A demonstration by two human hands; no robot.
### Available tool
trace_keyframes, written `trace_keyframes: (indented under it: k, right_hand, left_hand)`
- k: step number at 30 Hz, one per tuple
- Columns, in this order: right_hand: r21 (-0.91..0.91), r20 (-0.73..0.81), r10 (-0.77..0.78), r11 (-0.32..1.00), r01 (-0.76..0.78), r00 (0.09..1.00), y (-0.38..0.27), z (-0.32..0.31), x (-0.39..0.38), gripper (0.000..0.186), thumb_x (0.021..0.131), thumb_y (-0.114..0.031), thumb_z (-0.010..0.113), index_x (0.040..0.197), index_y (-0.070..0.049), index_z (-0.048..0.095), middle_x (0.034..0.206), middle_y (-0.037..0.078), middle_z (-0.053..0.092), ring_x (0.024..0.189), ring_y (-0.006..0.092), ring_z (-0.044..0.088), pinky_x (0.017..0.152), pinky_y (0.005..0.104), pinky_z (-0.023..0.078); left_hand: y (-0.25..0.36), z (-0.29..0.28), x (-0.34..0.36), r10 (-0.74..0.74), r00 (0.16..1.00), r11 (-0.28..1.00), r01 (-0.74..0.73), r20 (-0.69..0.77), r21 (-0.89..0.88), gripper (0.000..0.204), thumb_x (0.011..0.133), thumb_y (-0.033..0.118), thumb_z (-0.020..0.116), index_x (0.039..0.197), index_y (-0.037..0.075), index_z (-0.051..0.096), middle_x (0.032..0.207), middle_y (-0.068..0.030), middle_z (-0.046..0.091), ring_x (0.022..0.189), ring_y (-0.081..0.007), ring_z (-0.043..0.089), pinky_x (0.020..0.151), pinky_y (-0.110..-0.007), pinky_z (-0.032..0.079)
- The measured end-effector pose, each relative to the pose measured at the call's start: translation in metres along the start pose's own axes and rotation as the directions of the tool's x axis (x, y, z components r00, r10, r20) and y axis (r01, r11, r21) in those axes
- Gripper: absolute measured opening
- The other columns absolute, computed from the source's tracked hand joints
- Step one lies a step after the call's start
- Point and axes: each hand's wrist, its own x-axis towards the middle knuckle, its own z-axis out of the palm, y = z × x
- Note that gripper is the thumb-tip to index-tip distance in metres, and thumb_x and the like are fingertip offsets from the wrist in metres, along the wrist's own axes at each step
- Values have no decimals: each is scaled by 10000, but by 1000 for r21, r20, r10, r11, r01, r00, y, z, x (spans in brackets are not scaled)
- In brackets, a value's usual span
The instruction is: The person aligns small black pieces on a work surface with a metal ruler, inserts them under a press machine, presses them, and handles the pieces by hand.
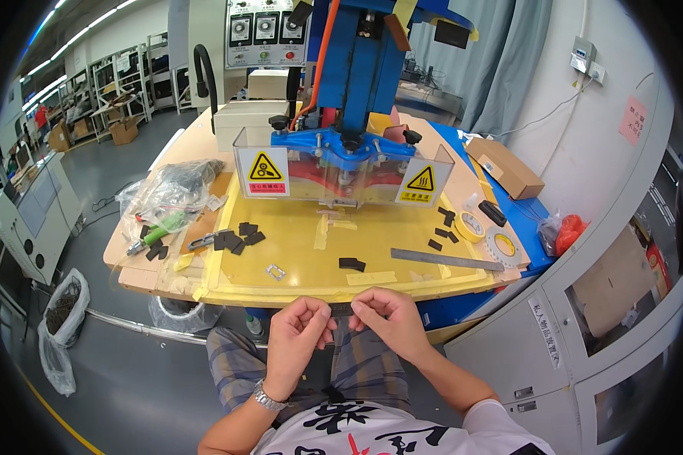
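Note:
My left hand (302, 327) and my right hand (389, 321) are together just off the table's front edge, above my lap. Each pinches one end of a small dark strip (342, 309), most of which the fingers cover. Beyond them on the yellow work surface (311, 282) lies a black rectangular piece (351, 264). A small silvery metal plate (275, 271) rests to its left. Farther left is a loose group of black pieces (237, 241), and several more black pieces (442, 232) are scattered at the right.
A blue press (357, 98) with a clear guard (311, 178) stands at the back. On the right lie a steel ruler (448, 260), tape rolls (501, 246) and a cardboard box (506, 168). Plastic bags (174, 193) and a green-handled tool (159, 230) are at the left.

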Motion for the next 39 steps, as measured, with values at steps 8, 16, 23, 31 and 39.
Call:
trace_keyframes:
  k: [8, 16, 23, 31, 39]
  right_hand:
    - [48, 60, 53, 997, -56, 997, 3, -6, 3, 149, 1148, -107, 721, 1139, 39, 747, 928, 42, 763, 848, 92, 726, 803, 254, 597]
    - [51, 140, 113, 991, -121, 984, 4, -6, -1, 130, 1141, -90, 717, 1117, 35, 746, 892, 36, 753, 816, 87, 713, 770, 259, 592]
    - [127, 80, 153, 979, -162, 985, 10, 0, -5, 148, 1138, -97, 713, 1090, 37, 755, 885, 49, 763, 789, 95, 708, 744, 257, 584]
    - [160, 183, 127, 975, -157, 975, 15, 3, -7, 187, 1158, -121, 688, 1095, 36, 765, 880, 48, 762, 787, 100, 709, 737, 260, 580]
    - [94, 87, 105, 989, -113, 991, 16, 3, -2, 158, 1160, -121, 700, 1121, 24, 750, 916, 34, 762, 819, 79, 712, 762, 247, 585]
  left_hand:
    - [0, -1, 2, 8, 1000, 1000, -8, 22, 14, 145, 1162, 134, 700, 1116, 3, 740, 918, -30, 794, 735, -57, 695, 640, -225, 527]
    - [1, -2, 4, -15, 1000, 1000, 15, 25, -25, 169, 1173, 142, 682, 1125, -7, 743, 917, -37, 795, 732, -66, 698, 628, -230, 528]
    - [-4, 1, -1, -12, 998, 1000, 14, 62, -28, 165, 1172, 134, 679, 1103, -6, 735, 900, -33, 784, 730, -70, 697, 623, -232, 527]
    - [-4, -5, 3, -30, 999, 1000, 29, 40, 7, 152, 1152, 120, 681, 1072, -3, 721, 866, -42, 773, 710, -79, 697, 622, -242, 530]
    - [-5, -6, 2, -69, 996, 996, 66, 58, 55, 170, 1149, 143, 697, 1078, -5, 742, 846, -27, 771, 700, -66, 684, 636, -232, 541]
